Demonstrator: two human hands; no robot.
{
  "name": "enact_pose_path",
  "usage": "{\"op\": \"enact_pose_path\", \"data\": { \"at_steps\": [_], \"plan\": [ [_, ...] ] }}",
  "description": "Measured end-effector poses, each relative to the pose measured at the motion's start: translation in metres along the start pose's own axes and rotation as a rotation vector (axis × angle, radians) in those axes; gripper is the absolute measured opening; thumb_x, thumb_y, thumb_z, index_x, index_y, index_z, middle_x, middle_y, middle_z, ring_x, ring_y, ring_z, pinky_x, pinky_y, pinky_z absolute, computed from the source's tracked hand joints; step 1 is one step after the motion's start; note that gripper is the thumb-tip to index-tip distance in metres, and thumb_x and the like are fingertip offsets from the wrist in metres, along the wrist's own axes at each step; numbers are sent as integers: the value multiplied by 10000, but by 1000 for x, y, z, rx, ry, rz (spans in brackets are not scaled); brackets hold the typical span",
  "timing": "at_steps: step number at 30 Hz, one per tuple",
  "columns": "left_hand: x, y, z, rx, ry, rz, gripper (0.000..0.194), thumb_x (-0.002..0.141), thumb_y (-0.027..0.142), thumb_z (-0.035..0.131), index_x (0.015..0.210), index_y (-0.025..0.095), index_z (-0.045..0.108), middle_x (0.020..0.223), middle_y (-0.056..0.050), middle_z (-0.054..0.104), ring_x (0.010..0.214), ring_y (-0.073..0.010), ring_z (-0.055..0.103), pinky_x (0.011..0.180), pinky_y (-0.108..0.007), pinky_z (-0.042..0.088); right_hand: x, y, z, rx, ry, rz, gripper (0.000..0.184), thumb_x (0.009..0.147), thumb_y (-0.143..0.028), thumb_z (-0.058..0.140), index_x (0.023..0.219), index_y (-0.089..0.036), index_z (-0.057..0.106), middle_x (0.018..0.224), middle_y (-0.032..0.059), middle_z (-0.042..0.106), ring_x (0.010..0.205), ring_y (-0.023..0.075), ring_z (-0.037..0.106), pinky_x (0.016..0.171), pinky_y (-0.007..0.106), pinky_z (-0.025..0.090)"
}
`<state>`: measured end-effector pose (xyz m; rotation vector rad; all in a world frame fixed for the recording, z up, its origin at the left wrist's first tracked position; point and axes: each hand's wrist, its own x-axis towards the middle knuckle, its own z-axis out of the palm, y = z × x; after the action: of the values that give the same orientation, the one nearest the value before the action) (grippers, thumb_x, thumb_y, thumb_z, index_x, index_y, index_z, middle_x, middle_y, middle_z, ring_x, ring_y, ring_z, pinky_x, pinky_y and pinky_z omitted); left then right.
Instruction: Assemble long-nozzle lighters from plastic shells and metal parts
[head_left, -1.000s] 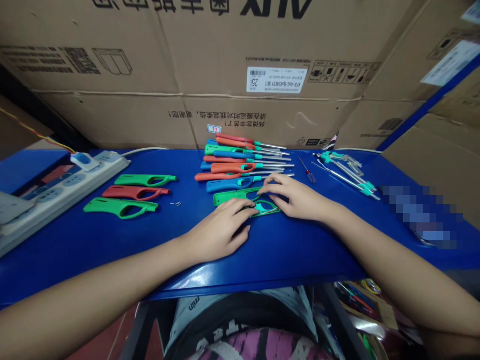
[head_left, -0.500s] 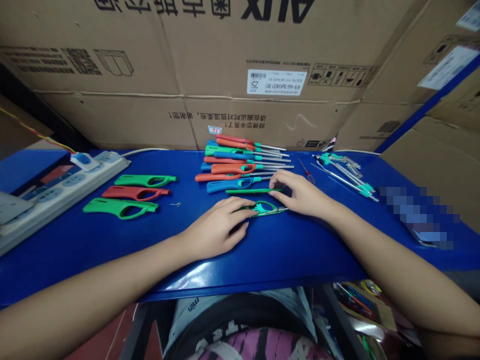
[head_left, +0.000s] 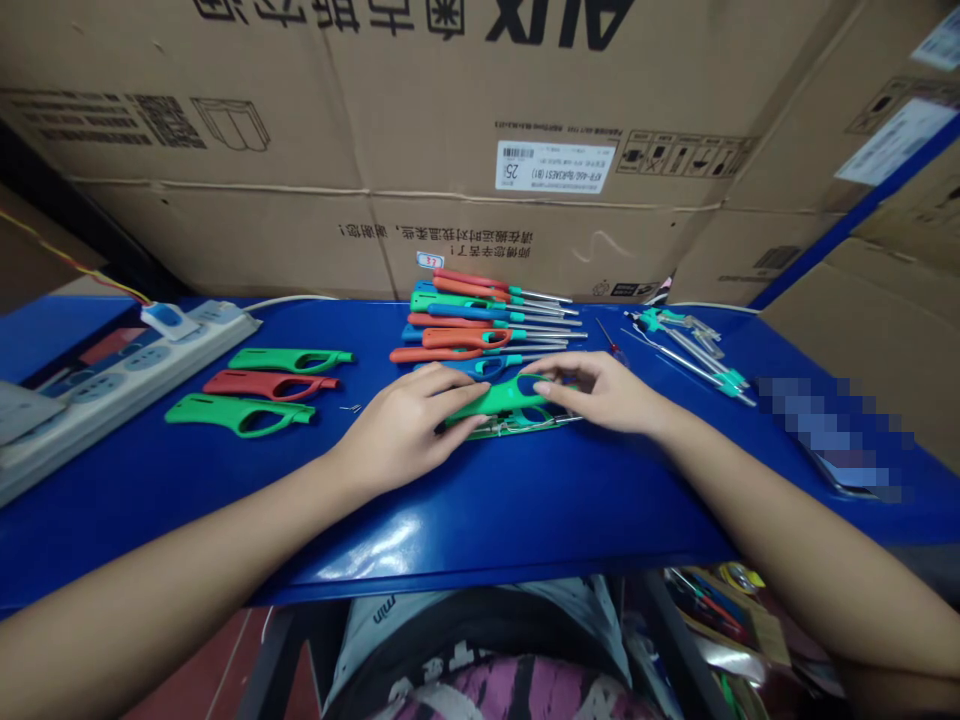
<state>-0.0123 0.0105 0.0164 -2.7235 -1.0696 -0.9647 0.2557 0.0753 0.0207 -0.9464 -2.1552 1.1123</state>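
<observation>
This looks like a small assembly workshop: a blue worktop (head_left: 360, 540) backed by printed cardboard (head_left: 300, 120) along its rear edge, a power strip (head_left: 120, 385) at the left edge, an opened green lighter (head_left: 496, 398) mid-worktop, and loose metal tubes (head_left: 696, 358) toward the back right corner.

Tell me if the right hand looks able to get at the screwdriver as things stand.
Probably yes: the screwdriver lies just beyond the right hand, with nothing seen lying between them. That hand grips the green shell, though, so it would likely have to let go first.
</observation>
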Motion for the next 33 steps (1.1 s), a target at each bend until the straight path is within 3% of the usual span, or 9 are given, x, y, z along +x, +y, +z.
{"op": "enact_pose_path", "data": {
  "at_steps": [4,11,23,33],
  "plan": [
    [0,2,-2,-62,-114,-69,293,946,284,604,1181,129,688,1055,-110,709,974,-238,675,867,-375,571,-2,-2,0,-272,-66,-200,381,814,-390,757,1129,-186,692,1014,64,704,894,198,639,811,346,522],
    [0,3,-4,-78,-321,-153,301,929,277,602,1203,179,674,1084,-79,702,993,-234,674,879,-365,558,-2,-1,4,-347,-120,-300,290,823,-299,749,1086,-197,677,1068,77,615,986,210,600,882,378,510],
    [1,5,-6,-57,-349,-199,277,935,305,589,1165,202,704,1083,-73,708,996,-236,680,833,-338,556,-2,2,3,-372,-148,-282,266,825,-297,742,1060,-181,694,1040,80,623,953,206,607,857,361,516],
    [-1,1,-1,-123,-355,-256,290,906,297,676,1167,184,730,1006,-74,708,944,-228,675,833,-342,557,-2,2,3,-402,-172,-309,274,841,-346,747,1067,-194,722,1053,78,639,915,200,631,832,356,531]
  ]
}}
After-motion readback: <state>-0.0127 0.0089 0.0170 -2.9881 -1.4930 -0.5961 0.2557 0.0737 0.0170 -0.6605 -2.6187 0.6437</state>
